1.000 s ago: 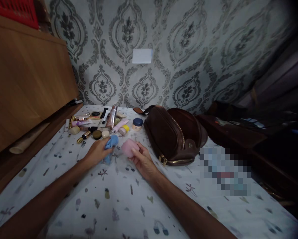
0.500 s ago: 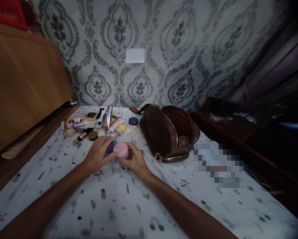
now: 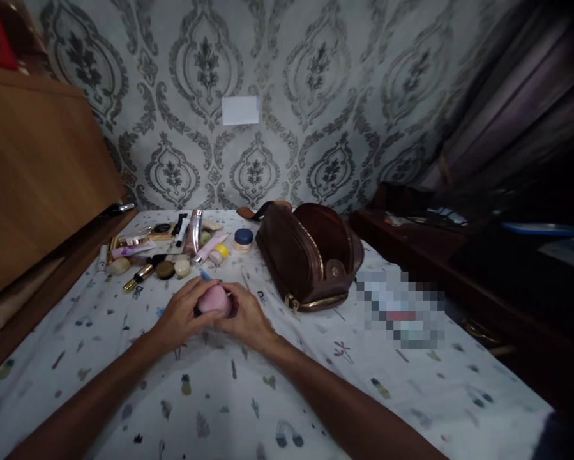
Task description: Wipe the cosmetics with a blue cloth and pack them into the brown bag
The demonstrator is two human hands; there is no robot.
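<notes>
Both hands meet over the cloth in front of the cosmetics, gripping a small, rounded pink item [image 3: 214, 301] whose exact kind I cannot make out. My left hand [image 3: 180, 314] curls around its left side, and my right hand [image 3: 249, 315] closes on its right side. A bit of blue [image 3: 205, 275] peeks out behind the left fingertips; most of it is hidden. Right of the hands stands a brown toiletry bag [image 3: 287, 255], its zipped top gaping. A small jar with a navy lid [image 3: 243, 237] sits just left of the bag.
Several cosmetics lie behind the hands, among them a brown tube [image 3: 194, 233], a yellow-capped bottle [image 3: 219, 253] and a gold-capped tube [image 3: 138, 278]. A patterned cloth [image 3: 239, 396] covers the surface. A wooden cabinet [image 3: 37, 166] borders the left; a blurred-out patch [image 3: 404, 313] lies right.
The view has swung slightly to the right. Both hands have drawn closer around the pink item, which has tilted, and the blue thing by my left hand is now mostly covered.
</notes>
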